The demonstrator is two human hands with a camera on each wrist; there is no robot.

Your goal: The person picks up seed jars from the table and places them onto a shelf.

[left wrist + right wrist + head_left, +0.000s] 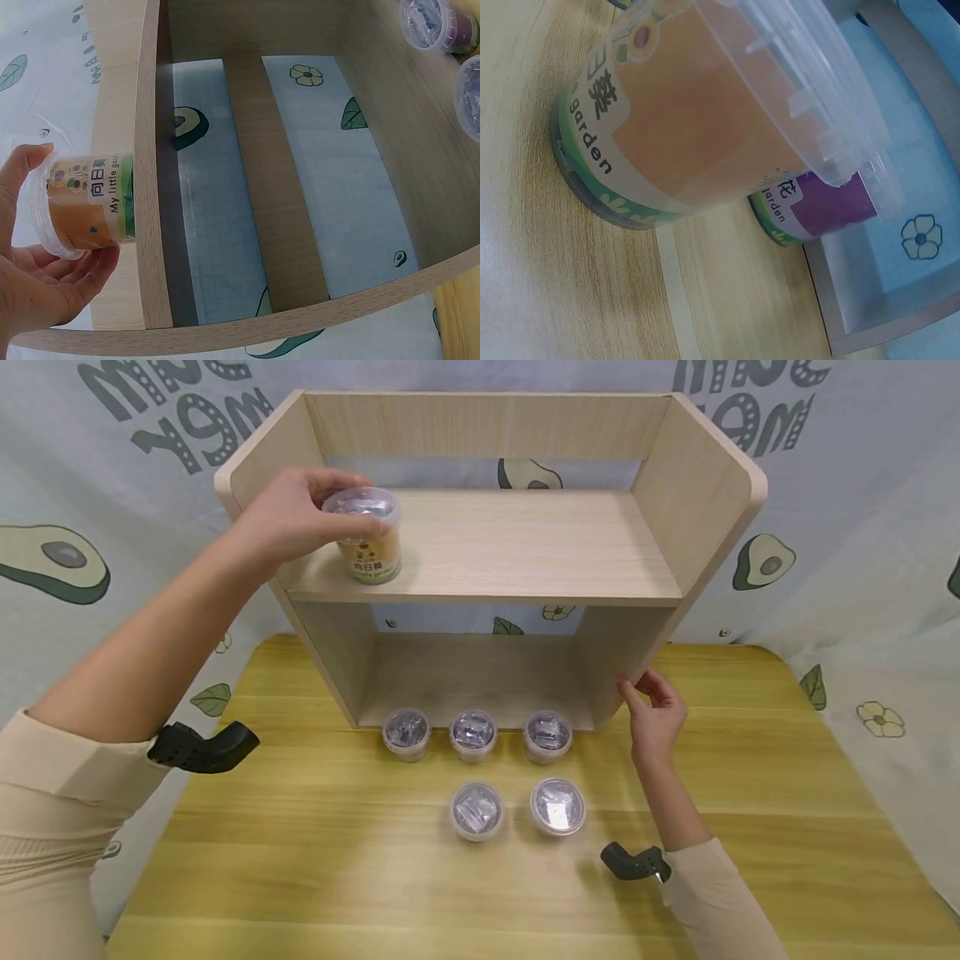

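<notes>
My left hand (303, 518) grips a clear plastic cup (369, 539) with a lid and an orange sunflower label. In the left wrist view the fingers and thumb wrap round the lidded end of this cup (86, 202), its base right at the shelf board. It stands upright at the left end of the upper shelf (510, 543). Down at the lower right, my right hand (656, 714) holds the front edge of the wooden rack's side panel (626, 652) between thumb and curled fingers. The right wrist view does not show that hand.
Before the rack stand three lidded cups in a row (473, 735), with two more cups (476, 811) nearer the front. In the right wrist view an orange-labelled cup (697, 112) looms close, a purple-labelled cup (825, 202) behind it. A patterned cloth (847, 568) hangs behind the table.
</notes>
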